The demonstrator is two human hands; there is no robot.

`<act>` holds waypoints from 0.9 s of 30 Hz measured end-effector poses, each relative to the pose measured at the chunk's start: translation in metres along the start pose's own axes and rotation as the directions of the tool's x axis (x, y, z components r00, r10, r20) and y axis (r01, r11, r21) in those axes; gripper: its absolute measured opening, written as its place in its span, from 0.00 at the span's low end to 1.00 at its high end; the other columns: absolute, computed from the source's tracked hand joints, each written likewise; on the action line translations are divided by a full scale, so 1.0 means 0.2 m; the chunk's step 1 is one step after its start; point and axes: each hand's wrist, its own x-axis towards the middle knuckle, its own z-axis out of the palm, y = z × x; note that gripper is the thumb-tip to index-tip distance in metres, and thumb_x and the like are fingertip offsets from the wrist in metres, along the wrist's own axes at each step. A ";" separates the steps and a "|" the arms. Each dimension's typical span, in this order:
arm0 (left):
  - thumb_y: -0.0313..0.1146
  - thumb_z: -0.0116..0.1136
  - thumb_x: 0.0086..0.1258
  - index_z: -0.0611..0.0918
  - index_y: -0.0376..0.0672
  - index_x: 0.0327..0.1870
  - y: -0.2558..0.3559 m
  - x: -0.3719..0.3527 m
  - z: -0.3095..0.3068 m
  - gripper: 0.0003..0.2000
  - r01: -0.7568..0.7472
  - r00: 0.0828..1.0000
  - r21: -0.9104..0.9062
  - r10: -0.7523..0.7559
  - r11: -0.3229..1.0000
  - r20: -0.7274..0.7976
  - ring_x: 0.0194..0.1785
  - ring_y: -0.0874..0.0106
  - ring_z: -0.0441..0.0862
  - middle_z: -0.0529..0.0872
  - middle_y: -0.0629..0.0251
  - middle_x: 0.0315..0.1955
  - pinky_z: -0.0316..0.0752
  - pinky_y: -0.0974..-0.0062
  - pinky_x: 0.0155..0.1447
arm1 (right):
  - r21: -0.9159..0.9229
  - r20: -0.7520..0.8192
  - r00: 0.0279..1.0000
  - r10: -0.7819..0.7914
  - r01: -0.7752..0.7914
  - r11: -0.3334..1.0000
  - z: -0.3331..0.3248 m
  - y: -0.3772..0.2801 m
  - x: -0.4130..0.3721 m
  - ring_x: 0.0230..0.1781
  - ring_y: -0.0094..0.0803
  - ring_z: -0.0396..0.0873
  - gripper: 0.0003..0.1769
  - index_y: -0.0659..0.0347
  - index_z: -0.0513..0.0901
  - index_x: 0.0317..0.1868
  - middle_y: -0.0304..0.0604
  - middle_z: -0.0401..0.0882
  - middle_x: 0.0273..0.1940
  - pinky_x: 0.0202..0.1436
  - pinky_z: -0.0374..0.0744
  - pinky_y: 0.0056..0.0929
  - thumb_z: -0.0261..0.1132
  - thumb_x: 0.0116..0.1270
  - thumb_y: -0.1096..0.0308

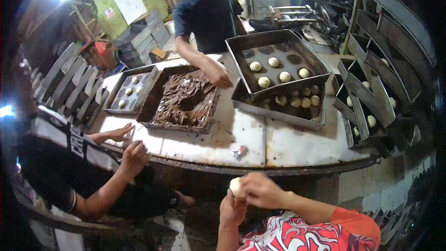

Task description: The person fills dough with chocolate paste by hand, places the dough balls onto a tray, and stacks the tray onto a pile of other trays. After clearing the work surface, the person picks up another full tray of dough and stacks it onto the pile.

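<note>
A pale dough ball (pixel 236 187) is between my hands, in front of the table's near edge. My left hand (pixel 232 210) grips it from below with fingers closed round it. From the right, my right hand (pixel 264 190) has its fingers bent and pressed against the dough; they are slightly blurred and partly hide it. On the table ahead, a metal pan (pixel 278 62) holding several dough balls is stacked crookedly on another pan (pixel 278 114) with more dough balls inside. To their left lies a tray of brown chocolate-like paste (pixel 183 97).
A co-worker in a dark shirt (pixel 211 21) reaches across the table beside the paste. Another person's hands (pixel 134 158) are at the left. A smaller tray (pixel 139 94) holds dough balls. Stacked pans (pixel 367 93) stand at right. A small packet (pixel 239 151) lies near the table edge (pixel 297 169).
</note>
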 end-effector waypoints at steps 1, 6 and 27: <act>0.42 0.39 0.74 0.69 0.30 0.57 0.02 0.00 -0.11 0.22 -0.058 0.994 0.144 0.070 0.988 -0.080 0.51 0.58 0.79 0.78 0.49 0.48 0.75 0.63 0.57 | 0.097 0.106 0.994 -0.016 0.005 0.995 0.02 -0.09 0.00 0.45 0.43 0.77 0.08 0.60 0.77 0.37 0.44 0.78 0.38 0.60 0.67 0.43 0.65 0.57 0.69; 0.16 0.45 0.61 0.74 0.34 0.51 -0.02 0.06 -0.05 0.16 -0.370 0.834 0.473 0.510 0.800 -0.211 0.43 0.69 0.80 0.80 0.57 0.43 0.77 0.73 0.50 | 0.377 -0.167 0.856 0.489 -0.403 0.834 0.15 0.06 0.06 0.31 0.36 0.78 0.08 0.64 0.78 0.37 0.47 0.79 0.32 0.40 0.76 0.33 0.59 0.64 0.67; 0.30 0.63 0.58 0.71 0.37 0.56 0.26 0.56 0.23 0.24 0.096 0.947 0.870 0.224 0.484 -0.229 0.52 0.67 0.76 0.79 0.62 0.49 0.72 0.71 0.54 | -0.047 0.051 0.820 0.569 -0.568 0.822 0.31 0.70 0.33 0.44 0.54 0.73 0.12 0.67 0.71 0.46 0.58 0.73 0.43 0.47 0.74 0.45 0.53 0.64 0.71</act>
